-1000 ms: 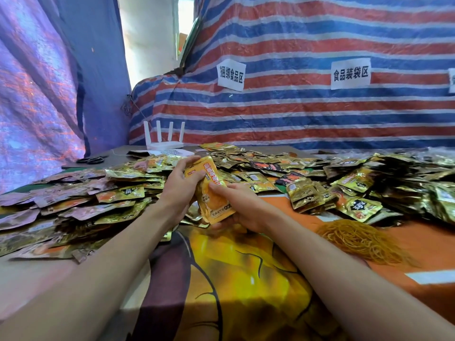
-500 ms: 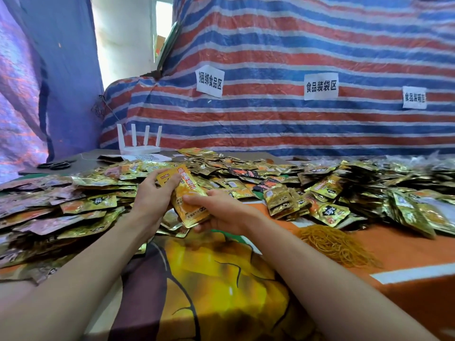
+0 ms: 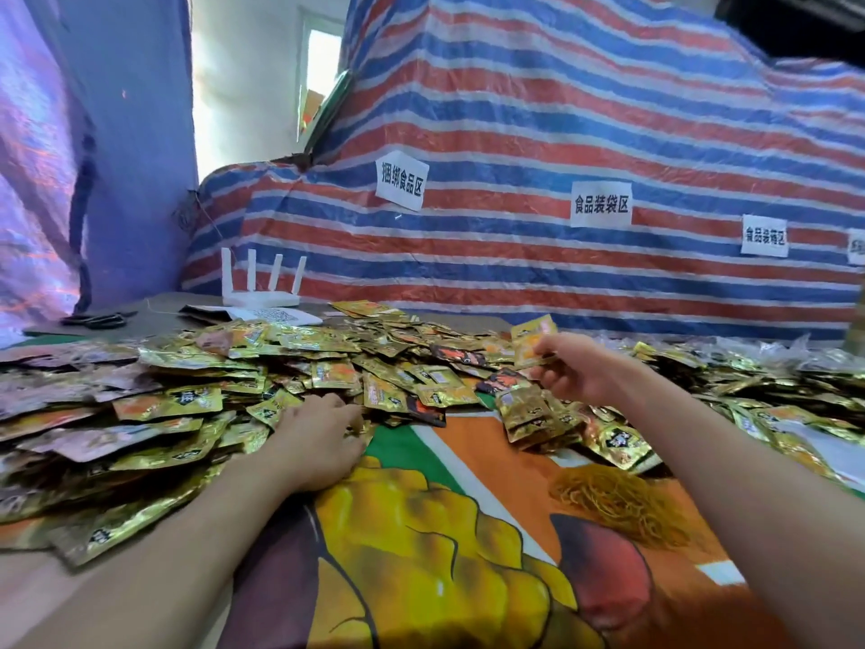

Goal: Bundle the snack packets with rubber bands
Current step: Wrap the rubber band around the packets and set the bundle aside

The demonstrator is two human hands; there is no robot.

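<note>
A wide heap of gold and orange snack packets (image 3: 224, 367) covers the table from left to right. My right hand (image 3: 575, 367) is raised over the middle of the heap and pinches a small stack of orange packets (image 3: 531, 339) by its lower edge. My left hand (image 3: 323, 433) lies low at the heap's near edge, fingers reaching in among the loose packets; what its fingertips touch is hidden. A loose mound of yellow rubber bands (image 3: 613, 503) lies on the cloth under my right forearm.
A printed orange, yellow and green cloth (image 3: 449, 545) covers the table in front of me. A white router (image 3: 260, 283) and scissors (image 3: 98, 319) sit at the back left. A striped tarpaulin (image 3: 561, 133) with paper labels rises behind the heap.
My hands have separated. The right hand carried the orange packets up and to the right; the left hand let go and dropped to the heap's near edge. The camera tilted and moved closer.
</note>
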